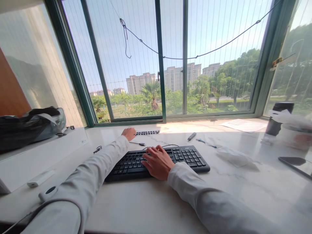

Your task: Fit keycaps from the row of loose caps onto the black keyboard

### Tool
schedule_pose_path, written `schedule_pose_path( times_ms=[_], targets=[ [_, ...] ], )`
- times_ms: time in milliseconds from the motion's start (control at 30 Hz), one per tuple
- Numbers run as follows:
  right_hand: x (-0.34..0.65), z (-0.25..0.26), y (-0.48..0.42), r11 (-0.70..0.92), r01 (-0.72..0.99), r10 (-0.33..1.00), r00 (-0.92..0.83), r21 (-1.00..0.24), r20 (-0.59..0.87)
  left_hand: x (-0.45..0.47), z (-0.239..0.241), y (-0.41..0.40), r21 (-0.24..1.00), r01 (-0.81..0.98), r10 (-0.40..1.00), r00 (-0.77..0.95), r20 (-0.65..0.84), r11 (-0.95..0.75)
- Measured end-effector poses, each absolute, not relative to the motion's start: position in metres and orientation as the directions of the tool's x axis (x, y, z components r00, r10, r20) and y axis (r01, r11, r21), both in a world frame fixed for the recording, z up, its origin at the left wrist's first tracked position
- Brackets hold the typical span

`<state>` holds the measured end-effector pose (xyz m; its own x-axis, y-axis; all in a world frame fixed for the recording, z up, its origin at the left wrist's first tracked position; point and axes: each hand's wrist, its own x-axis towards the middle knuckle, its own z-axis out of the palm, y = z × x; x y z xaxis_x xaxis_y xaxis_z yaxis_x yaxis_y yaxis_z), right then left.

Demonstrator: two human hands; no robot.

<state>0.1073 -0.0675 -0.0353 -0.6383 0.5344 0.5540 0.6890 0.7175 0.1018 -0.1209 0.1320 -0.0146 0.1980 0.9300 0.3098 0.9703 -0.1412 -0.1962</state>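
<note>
Long pale grey sleeves [89, 175], the left circled by a grey band [63, 200] with a pale dark-faced device [50, 191]

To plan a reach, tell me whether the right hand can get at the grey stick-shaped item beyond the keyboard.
Probably yes: the right hand is over the black keyboard; the grey stick-shaped item lies uncovered past the keyboard's far edge.

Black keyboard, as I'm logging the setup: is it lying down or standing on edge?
Lying down: the black keyboard rests keys-up on the marbled countertop, with the right hand over its middle.
</note>
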Motion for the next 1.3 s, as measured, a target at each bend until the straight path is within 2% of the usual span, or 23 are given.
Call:
schedule_pose_path(
  times_ms=[300,533,700,833,1000,1300],
  targets=[
    [0.108,-0.035,-0.066,0.713,0.692,0.522,-0.632,0.112,0.573,-0.113,-0.027,0.164,-0.248,0.959,0.938,0.207,0.279,-0.138],
    [0.108,-0.035,-0.066,0.713,0.693,0.527,-0.634,0.112,0.567,-0.111,-0.017,0.152,-0.210,0.962,0.926,0.233,0.297,-0.175],
    [0.108,-0.034,-0.065,0.671,0.735,0.553,-0.588,0.103,0.591,-0.098,0.004,0.113,-0.165,0.965,0.892,0.252,0.375,-0.204],
    [0.110,-0.035,-0.060,0.584,0.811,0.615,-0.469,0.033,0.634,-0.083,0.017,0.052,-0.087,0.916,0.760,0.376,0.530,-0.392],
    [0.116,-0.035,-0.052,0.474,0.880,0.648,-0.327,-0.028,0.688,-0.067,0.009,-0.018,-0.120,0.831,0.606,0.487,0.629,-0.542],
    [0.113,-0.032,-0.050,0.486,0.867,0.599,-0.426,0.115,0.679,-0.064,-0.017,-0.033,-0.008,0.764,0.553,0.474,0.685,-0.645]
  ],
)
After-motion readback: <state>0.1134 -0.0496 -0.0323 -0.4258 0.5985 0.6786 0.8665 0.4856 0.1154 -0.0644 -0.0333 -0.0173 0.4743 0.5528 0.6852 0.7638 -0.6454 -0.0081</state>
